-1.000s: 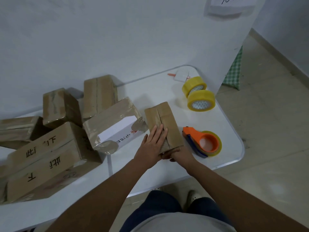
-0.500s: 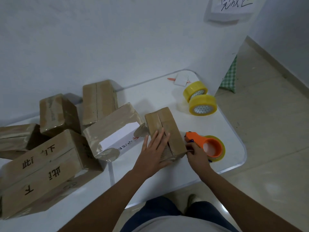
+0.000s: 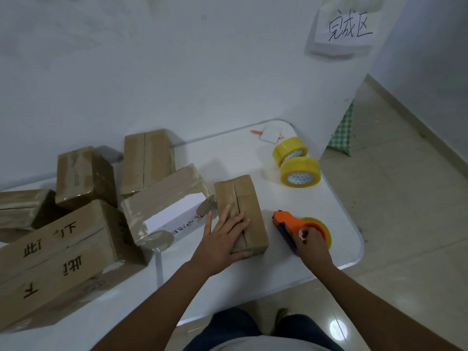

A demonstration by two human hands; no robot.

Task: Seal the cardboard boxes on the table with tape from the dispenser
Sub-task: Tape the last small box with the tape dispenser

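Your right hand (image 3: 312,245) has left the near end of the small cardboard box (image 3: 240,211) at centre frame and now closes its fingers (image 3: 302,234) around the orange tape dispenser (image 3: 295,228) lying on the bench (image 3: 291,198) just right of that box, which suggests taping is about to begin while the centre seam looks unsealed. Your left hand (image 3: 222,236) stays flat on the box, fingers spread across the flaps. The dispenser's tape end is hidden under your hand, and the stacked boxes (image 3: 63,236) at lower left are cut off.
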